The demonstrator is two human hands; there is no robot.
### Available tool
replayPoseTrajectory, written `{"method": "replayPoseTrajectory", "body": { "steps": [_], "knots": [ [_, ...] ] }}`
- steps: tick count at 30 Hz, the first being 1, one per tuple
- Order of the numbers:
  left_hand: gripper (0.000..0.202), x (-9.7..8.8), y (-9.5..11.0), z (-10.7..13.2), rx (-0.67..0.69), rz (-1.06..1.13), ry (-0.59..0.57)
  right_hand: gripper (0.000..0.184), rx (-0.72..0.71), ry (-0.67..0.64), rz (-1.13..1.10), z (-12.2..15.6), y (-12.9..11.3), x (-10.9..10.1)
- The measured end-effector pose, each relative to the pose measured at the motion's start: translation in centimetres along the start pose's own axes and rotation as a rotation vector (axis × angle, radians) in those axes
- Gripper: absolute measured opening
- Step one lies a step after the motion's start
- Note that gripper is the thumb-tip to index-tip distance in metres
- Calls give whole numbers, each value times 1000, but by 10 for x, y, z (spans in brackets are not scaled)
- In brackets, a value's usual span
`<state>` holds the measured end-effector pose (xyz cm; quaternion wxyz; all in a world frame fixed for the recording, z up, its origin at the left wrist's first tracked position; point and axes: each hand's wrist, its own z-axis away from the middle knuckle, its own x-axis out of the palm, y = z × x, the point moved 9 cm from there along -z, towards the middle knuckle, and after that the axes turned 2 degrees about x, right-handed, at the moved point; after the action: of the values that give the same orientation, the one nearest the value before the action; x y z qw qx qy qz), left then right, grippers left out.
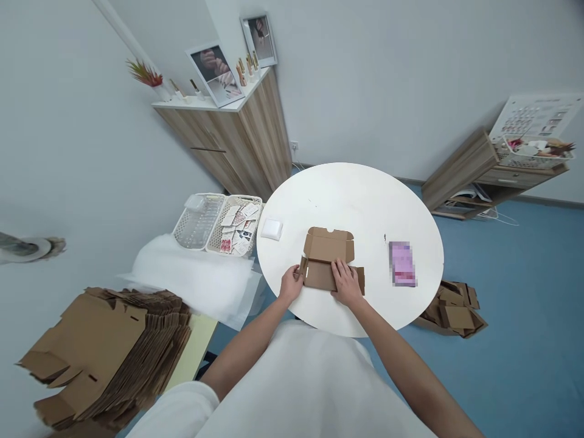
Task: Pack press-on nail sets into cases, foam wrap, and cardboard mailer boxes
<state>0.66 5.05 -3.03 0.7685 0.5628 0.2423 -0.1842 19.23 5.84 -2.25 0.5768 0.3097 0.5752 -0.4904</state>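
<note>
A brown cardboard mailer box (326, 248), partly folded with its lid flap up, lies near the front of the round white table (347, 194). My left hand (291, 284) pinches the box's left side flap, fingers closed on it. My right hand (345, 281) lies flat on the box's bottom panel, fingers spread and pressing down. A blurred pink item (402, 263) rests on the table to the right of the box, and a small white square pad (272, 229) sits at the table's left edge.
A tall stack of flat cardboard blanks (114, 347) stands at lower left. Two white baskets (219, 230), one holding several cards, sit on white foam left of the table. More folded cardboard (451, 310) lies on the blue floor at right. Wooden cabinets (237, 131) line the walls.
</note>
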Motion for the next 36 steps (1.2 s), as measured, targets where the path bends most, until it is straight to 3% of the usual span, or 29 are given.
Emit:
{"method": "replayPoseTrajectory", "body": {
  "steps": [4,8,11,16,21,24,26,29,31,36],
  "knots": [
    [46,7,17,4,77,-16,-8,93,31,-15,17,-1,-8,3],
    [38,5,11,-1,-9,-74,-22,95,38,-23,25,1,-11,4],
    [27,4,2,-10,-70,-215,-106,98,-5,-41,27,4,-14,4],
    [14,6,2,-19,-35,-452,-242,107,-35,-101,20,6,-17,6],
    [17,7,9,-20,-19,-561,-232,108,-14,-110,41,6,-17,5],
    [32,6,16,-15,62,-477,-225,106,-1,-112,57,5,-13,3],
    [53,4,25,-9,173,-407,-250,105,2,-119,67,4,-9,3],
    [93,10,37,-2,317,-454,-374,105,14,-120,86,3,-5,0],
    [112,16,39,-1,331,-552,-469,105,21,-127,95,2,-3,-1],
    [118,27,40,-13,277,-644,-550,103,25,-142,24,5,2,-8]
  ]
}}
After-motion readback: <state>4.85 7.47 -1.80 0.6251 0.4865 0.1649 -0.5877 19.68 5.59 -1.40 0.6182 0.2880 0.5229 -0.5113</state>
